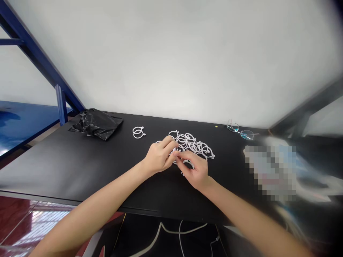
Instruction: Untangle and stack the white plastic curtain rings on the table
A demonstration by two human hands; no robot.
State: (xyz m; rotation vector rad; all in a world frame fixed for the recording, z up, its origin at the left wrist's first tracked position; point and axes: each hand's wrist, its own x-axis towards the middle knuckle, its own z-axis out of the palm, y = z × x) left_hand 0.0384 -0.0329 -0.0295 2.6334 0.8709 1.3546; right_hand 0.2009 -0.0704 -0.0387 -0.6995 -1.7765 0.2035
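A heap of several white plastic rings (197, 145) lies on the black table (80, 160), just beyond my hands. My left hand (159, 157) has its fingers pinched on a white ring at the near edge of the heap. My right hand (195, 171) is curled beside it, its fingers closed on a white ring (188, 163) that shows between them. The fingertips of both hands meet at the same spot. A separate pair of joined white rings (138, 132) rests apart to the left of the heap.
A crumpled black plastic bag (96, 124) lies at the table's back left. Eyeglasses (240, 130) sit at the back right, near a blurred patch. A blue metal frame (40, 60) stands to the left. White cables (171, 232) hang below the front edge.
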